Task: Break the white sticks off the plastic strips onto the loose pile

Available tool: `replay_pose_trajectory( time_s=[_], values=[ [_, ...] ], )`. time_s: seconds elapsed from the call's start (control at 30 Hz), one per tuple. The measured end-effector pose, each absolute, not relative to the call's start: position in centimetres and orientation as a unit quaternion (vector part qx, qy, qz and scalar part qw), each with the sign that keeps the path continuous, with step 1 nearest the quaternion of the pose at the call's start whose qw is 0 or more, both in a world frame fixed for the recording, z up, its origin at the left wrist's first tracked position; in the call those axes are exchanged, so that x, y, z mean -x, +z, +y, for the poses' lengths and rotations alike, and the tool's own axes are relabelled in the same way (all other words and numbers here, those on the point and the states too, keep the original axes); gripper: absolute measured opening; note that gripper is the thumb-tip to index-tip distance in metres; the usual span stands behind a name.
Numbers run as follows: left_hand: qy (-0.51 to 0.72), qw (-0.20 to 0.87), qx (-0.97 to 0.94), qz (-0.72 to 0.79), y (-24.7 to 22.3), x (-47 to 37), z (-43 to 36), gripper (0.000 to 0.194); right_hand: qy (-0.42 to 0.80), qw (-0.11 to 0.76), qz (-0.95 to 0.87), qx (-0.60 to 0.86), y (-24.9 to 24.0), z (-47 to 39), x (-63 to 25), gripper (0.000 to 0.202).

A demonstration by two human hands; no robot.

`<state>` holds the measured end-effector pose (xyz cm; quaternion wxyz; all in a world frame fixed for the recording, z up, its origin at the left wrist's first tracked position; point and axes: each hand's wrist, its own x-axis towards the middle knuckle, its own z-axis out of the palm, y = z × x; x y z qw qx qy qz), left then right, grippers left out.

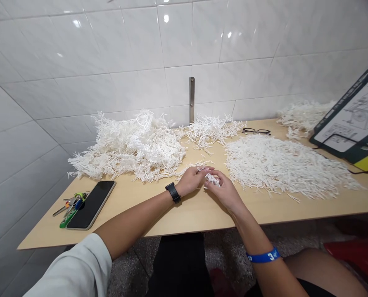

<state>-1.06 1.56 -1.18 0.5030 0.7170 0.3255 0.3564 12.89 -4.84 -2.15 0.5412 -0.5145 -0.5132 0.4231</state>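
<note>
At the table's middle, both my hands meet over a small bunch of white, thin branched strands (213,180). My left hand (192,180), with a black watch on the wrist, has its fingertips pinched at the bunch's upper left end. My right hand (225,190) is closed around the bunch from the right, thumb below and fingers above. Some strands show between the fingers; the rest is hidden. Just beyond my left hand rises a large tangled heap of the same white strands (137,144). A flatter, spread pile of strands (283,165) lies to the right of my right hand.
On the wooden tabletop (184,218), a phone (92,204) and keys (74,205) lie left. Glasses (256,131) and a smaller strand pile (213,128) sit at the back. A printed box (354,123) leans right. A tiled wall (134,90) stands behind.
</note>
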Motion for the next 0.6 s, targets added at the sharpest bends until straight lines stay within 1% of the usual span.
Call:
replay_pose_trajectory(
  time_s=[0.1,0.17,0.23,0.3,0.37,0.4,0.47,0.53,0.6],
  values=[
    [0.389,0.460,-0.714,0.357,-1.0,1.2,1.3,0.043,0.403,0.534,-0.504,0.547,-2.1,-4.9,-12.9,0.034],
    [0.384,0.442,-0.717,0.378,-0.8,1.3,1.1,0.046,0.410,0.531,-0.502,0.545,-2.3,-4.9,-13.0,0.031],
    [0.370,0.431,-0.735,0.371,-0.6,1.4,1.0,0.046,0.423,0.540,-0.492,0.536,-2.5,-4.8,-13.2,0.033],
    [0.343,0.438,-0.755,0.348,-0.4,1.5,1.1,0.043,0.434,0.564,-0.478,0.515,-2.8,-4.8,-13.3,0.038],
    [0.306,0.452,-0.767,0.338,-0.2,1.6,1.1,0.049,0.448,0.585,-0.468,0.488,-2.9,-4.7,-13.4,0.044],
    [0.287,0.458,-0.770,0.339,-0.1,1.6,1.2,0.050,0.457,0.587,-0.466,0.479,-3.0,-4.7,-13.4,0.047],
    [0.261,0.465,-0.777,0.335,0.0,1.7,1.3,0.046,0.473,0.581,-0.466,0.471,-3.1,-4.7,-13.4,0.051],
    [0.258,0.470,-0.782,0.319,0.1,1.8,1.4,0.046,0.481,0.575,-0.469,0.466,-3.2,-4.7,-13.3,0.052],
    [0.277,0.462,-0.785,0.307,-0.1,1.9,1.5,0.049,0.480,0.575,-0.474,0.463,-3.4,-4.7,-13.3,0.050]
  ],
)
